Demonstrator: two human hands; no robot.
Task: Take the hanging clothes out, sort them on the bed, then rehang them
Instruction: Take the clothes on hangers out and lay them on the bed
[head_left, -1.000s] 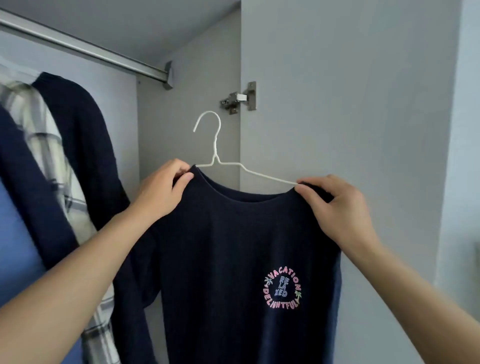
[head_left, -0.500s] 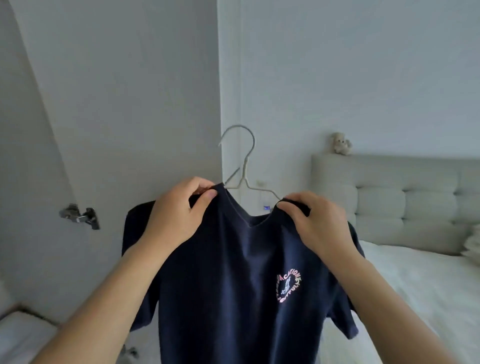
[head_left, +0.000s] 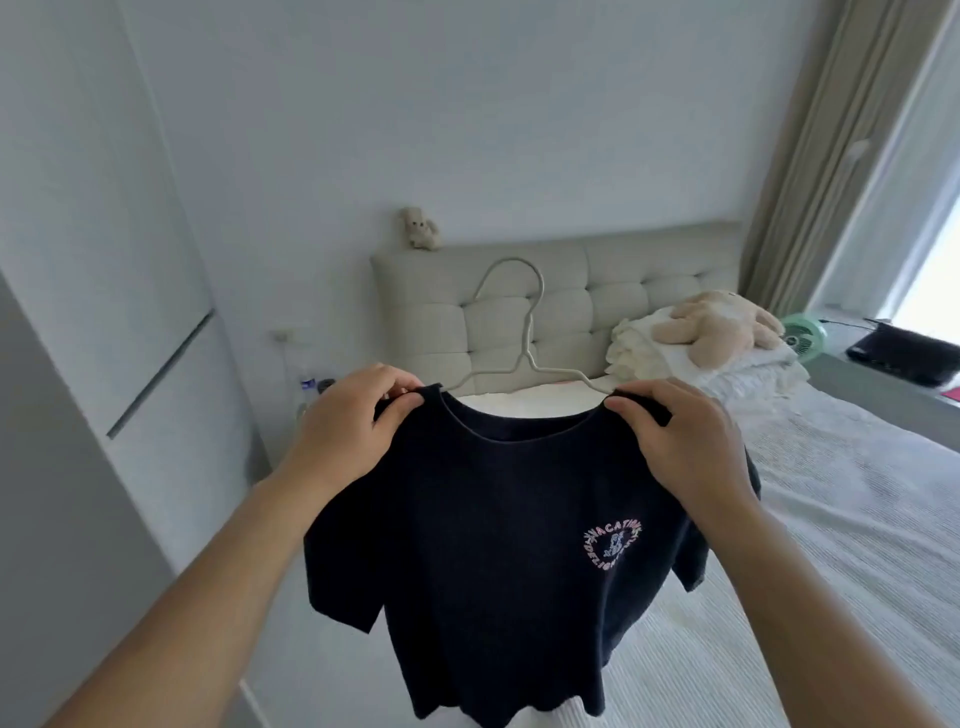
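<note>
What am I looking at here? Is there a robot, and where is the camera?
There is no robot. A person wears a wide-angle camera on the head, looking forward and down, so you see their own two arms from above.

The left hand and right hand each pinch a shoulder of a dark T-shirt, which hangs on a white wire hanger. They hold it up in the air in front of the bed.

On the bed lie a stack of folded white bedding with a plush toy on top. A small teddy sits on the headboard. The shirt is not yet laid down.
</note>
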